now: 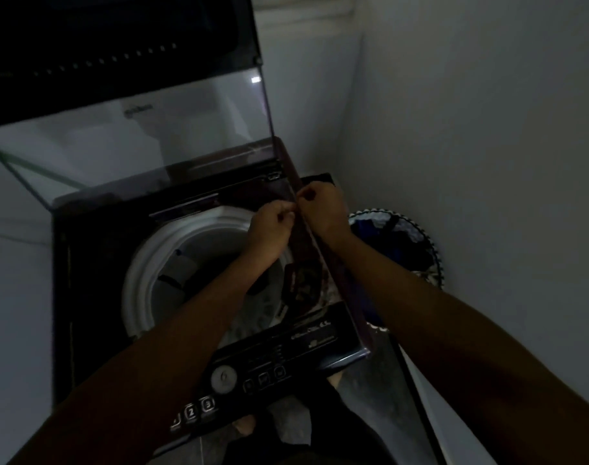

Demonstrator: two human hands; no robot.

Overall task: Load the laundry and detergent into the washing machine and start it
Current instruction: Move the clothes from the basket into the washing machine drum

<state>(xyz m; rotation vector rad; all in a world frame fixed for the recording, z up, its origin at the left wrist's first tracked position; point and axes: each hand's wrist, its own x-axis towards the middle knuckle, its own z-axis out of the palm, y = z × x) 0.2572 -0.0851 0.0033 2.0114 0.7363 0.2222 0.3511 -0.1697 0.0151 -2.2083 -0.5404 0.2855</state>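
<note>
A dark top-loading washing machine [85, 263] stands with its glass lid [135, 135] raised. Its white-rimmed drum [142, 263] is exposed, and dark laundry [185, 280] lies inside, dim and hard to make out. Over the drum's right side hangs a dark detergent packet [303, 286]. My left hand [273, 226] and my right hand [323, 206] both pinch the packet's top edge, fingertips close together. The light is too low to tell whether the packet is torn.
The control panel [269, 364] with a round dial and numbered buttons runs along the machine's near edge. A laundry basket [417, 243] holding blue and white clothes sits in the corner to the right. White walls close in behind and on the right.
</note>
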